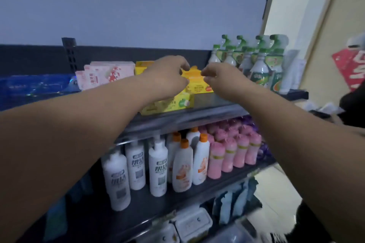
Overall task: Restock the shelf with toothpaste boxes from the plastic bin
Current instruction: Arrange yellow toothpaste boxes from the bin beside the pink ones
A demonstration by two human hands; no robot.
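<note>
Yellow toothpaste boxes [198, 83] are stacked on the top shelf [213, 112], with a green-yellow box [173, 104] lying at the front. My left hand [167, 77] reaches over the stack, its fingers curled around the left end of the upper yellow box. My right hand [221, 79] pinches the same box at its right end. More yellow boxes [142, 67] sit behind my left hand. The plastic bin is out of sight.
Pink-and-white boxes [104, 75] stand left of the yellow ones, beside blue packets [35, 87]. Green spray bottles [256, 61] crowd the shelf's right end. The shelf below holds white bottles [138, 167] and pink bottles [233, 152]. Plastic containers [193, 223] sit lower.
</note>
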